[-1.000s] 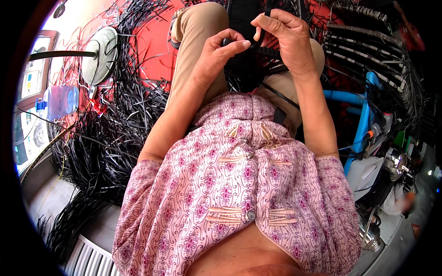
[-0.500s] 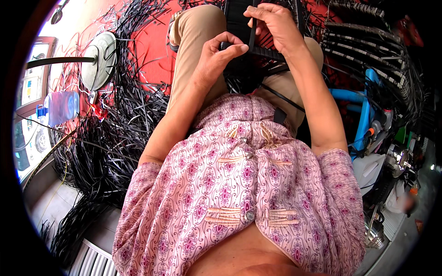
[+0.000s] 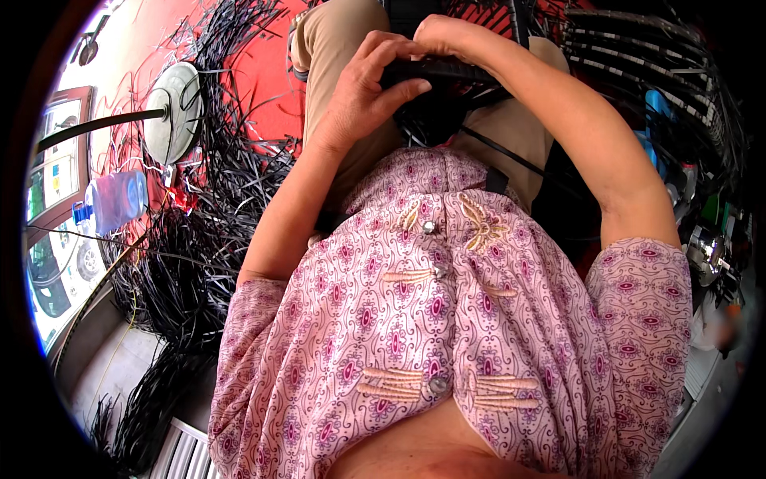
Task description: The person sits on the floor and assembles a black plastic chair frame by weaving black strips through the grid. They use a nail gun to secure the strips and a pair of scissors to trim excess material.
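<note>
A dark frame woven with flat black strips [image 3: 459,73] sits between my knees, its near edge toward me. My left hand [image 3: 373,80] curls around that edge, thumb on the near side and fingers over the top. Right against its fingertips is my right hand [image 3: 445,37], wrist bent sharply and fingers curled down. Those fingertips are hidden, so what they hold does not show. One loose black strip [image 3: 504,150] runs from under the frame across my right thigh.
A large tangle of black strips [image 3: 171,279] covers the left floor. Beside it are a round stand base with a pole [image 3: 171,112] and a clear blue water jug [image 3: 120,195]. Right: banded strip bundles [image 3: 638,60], a blue plastic piece of furniture [image 3: 659,120] and a shiny metal object [image 3: 706,254].
My right hand has come down and left from pinching an upright black strip, and now meets my left hand. Its elbow has swung outward. My left hand has shifted slightly left.
</note>
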A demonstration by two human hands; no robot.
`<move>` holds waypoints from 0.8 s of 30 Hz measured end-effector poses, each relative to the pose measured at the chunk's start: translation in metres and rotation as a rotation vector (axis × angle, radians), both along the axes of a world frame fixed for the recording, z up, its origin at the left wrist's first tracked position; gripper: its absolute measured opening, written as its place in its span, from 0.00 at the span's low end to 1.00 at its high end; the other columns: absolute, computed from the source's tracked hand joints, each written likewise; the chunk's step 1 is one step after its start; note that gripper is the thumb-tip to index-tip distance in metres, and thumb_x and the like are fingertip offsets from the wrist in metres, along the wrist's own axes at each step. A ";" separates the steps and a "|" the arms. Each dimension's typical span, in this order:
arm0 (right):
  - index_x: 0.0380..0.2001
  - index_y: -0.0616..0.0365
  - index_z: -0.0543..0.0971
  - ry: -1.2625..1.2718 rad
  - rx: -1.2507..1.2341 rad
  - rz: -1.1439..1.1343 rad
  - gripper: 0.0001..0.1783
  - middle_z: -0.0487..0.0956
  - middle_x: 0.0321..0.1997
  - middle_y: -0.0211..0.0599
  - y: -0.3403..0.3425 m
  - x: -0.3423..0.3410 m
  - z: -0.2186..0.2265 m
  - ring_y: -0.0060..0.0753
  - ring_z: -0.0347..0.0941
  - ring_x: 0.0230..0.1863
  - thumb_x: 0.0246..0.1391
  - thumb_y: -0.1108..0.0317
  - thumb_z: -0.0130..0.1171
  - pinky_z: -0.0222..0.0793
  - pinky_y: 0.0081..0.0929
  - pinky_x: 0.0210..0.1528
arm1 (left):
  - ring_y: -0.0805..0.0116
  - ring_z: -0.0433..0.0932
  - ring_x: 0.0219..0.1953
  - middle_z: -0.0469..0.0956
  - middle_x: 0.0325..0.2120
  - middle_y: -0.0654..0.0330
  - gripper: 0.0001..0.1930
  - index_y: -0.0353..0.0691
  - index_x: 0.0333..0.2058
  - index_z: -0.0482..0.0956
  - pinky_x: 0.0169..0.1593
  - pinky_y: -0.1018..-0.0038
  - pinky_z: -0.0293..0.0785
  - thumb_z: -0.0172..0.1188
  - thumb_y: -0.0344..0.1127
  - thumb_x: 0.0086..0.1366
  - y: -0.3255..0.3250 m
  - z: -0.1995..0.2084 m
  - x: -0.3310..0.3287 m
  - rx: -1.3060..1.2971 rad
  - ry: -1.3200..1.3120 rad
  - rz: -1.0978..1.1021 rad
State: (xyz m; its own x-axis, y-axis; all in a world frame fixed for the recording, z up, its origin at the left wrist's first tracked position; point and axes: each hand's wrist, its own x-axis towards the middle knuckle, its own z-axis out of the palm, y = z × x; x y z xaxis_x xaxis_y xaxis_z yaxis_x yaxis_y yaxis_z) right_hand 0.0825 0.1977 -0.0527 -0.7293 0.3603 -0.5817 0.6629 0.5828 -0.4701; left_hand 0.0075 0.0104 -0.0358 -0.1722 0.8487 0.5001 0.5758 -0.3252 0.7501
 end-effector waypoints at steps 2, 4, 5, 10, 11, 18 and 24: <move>0.19 0.61 0.80 0.034 -0.124 -0.156 0.10 0.72 0.18 0.31 -0.002 0.003 -0.005 0.25 0.63 0.19 0.40 0.64 0.62 0.57 0.33 0.21 | 0.59 0.76 0.47 0.75 0.43 0.56 0.17 0.38 0.45 0.79 0.51 0.70 0.71 0.67 0.32 0.57 0.000 0.001 -0.002 -0.032 0.060 -0.034; 0.26 0.60 0.83 0.008 -0.164 -0.132 0.11 0.77 0.24 0.35 0.003 0.001 -0.016 0.31 0.69 0.23 0.41 0.64 0.61 0.63 0.38 0.24 | 0.58 0.77 0.46 0.76 0.42 0.56 0.16 0.39 0.45 0.80 0.50 0.68 0.72 0.66 0.33 0.58 0.003 0.008 0.001 -0.041 0.119 -0.047; 0.29 0.59 0.84 -0.005 -0.183 -0.121 0.12 0.80 0.27 0.37 0.006 0.000 -0.021 0.34 0.72 0.26 0.41 0.65 0.60 0.67 0.40 0.26 | 0.58 0.77 0.45 0.76 0.41 0.56 0.15 0.39 0.45 0.80 0.50 0.68 0.72 0.66 0.33 0.58 0.003 0.011 -0.001 -0.051 0.176 -0.051; 0.34 0.59 0.84 -0.022 -0.285 0.003 0.14 0.80 0.28 0.34 0.001 0.001 -0.018 0.28 0.72 0.26 0.46 0.63 0.60 0.66 0.35 0.26 | 0.54 0.78 0.42 0.77 0.36 0.54 0.15 0.37 0.43 0.81 0.46 0.66 0.73 0.64 0.38 0.60 0.008 0.014 -0.012 -0.157 0.288 -0.122; 0.35 0.60 0.83 0.005 -0.292 0.033 0.15 0.80 0.28 0.34 -0.002 0.001 -0.016 0.27 0.71 0.26 0.48 0.62 0.59 0.65 0.33 0.26 | 0.53 0.77 0.41 0.77 0.36 0.53 0.15 0.37 0.42 0.80 0.46 0.66 0.73 0.63 0.38 0.60 0.010 0.015 -0.015 -0.154 0.283 -0.161; 0.33 0.60 0.83 0.067 -0.423 0.102 0.13 0.83 0.33 0.38 0.011 -0.005 -0.032 0.33 0.79 0.27 0.51 0.61 0.62 0.75 0.38 0.35 | 0.49 0.77 0.40 0.77 0.34 0.50 0.14 0.34 0.40 0.78 0.45 0.61 0.71 0.60 0.40 0.63 0.029 0.019 -0.025 -0.195 0.420 -0.319; 0.33 0.62 0.81 0.922 0.529 -0.361 0.17 0.82 0.27 0.40 0.006 0.009 0.002 0.39 0.79 0.30 0.56 0.56 0.58 0.73 0.35 0.35 | 0.49 0.77 0.42 0.78 0.36 0.47 0.22 0.34 0.43 0.76 0.46 0.61 0.71 0.54 0.51 0.68 0.043 0.034 -0.029 -0.498 0.531 -0.434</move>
